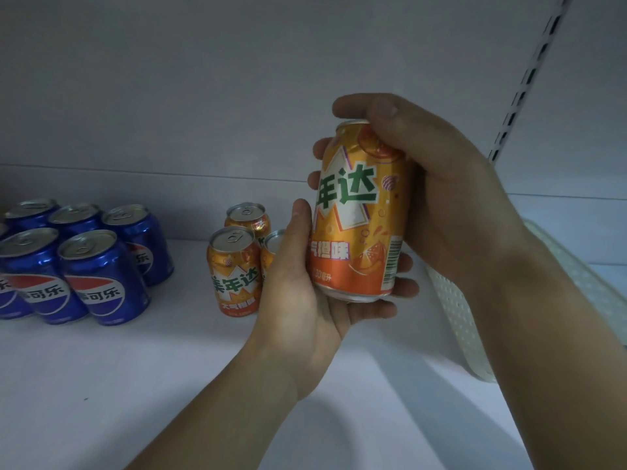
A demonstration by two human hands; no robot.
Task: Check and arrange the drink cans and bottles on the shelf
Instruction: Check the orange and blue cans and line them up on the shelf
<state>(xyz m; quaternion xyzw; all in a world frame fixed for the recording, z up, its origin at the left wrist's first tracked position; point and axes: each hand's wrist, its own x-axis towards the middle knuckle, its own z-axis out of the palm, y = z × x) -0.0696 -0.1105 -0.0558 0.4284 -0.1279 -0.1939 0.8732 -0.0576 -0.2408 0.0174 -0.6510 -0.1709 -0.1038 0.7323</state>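
Note:
An orange drink can is held upright and slightly tilted above the white shelf, label toward me. My left hand cups its bottom and left side. My right hand wraps its top and right side. Behind my left hand stand three more orange cans on the shelf, one partly hidden. Several blue cola cans stand in a cluster at the far left.
A white perforated plastic basket lies at the right, behind my right forearm. The shelf's white back wall rises behind the cans. A slotted metal upright runs up at the top right.

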